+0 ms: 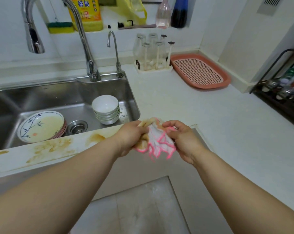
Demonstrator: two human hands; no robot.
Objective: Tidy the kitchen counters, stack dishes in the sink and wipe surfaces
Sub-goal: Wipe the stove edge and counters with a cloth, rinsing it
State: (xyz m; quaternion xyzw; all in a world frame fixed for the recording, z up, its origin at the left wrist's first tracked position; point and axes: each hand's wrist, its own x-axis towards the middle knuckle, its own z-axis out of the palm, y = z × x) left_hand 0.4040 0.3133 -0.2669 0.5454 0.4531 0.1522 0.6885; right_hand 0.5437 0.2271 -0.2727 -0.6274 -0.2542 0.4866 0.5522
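Both my hands hold a white cloth [157, 142] with pink edging and brown stains, bunched up over the counter's front edge. My left hand [132, 137] grips its stained left part; my right hand [183, 141] pinches its right side. In the steel sink [62, 97] stands a stack of white bowls [105, 108] at the right, and a stack of plates [41, 127] with a blue bamboo pattern on top lies at the left by the drain. Brown smears [55, 146] cover the counter strip in front of the sink.
Behind the sink stand a tall faucet [85, 48] and a small tap [115, 53]. A rack of glass bottles [151, 54] and a pink drain tray [202, 71] sit at the back of the white counter. A dark spice rack [281, 86] is at the right. Sponge and detergent sit on the ledge.
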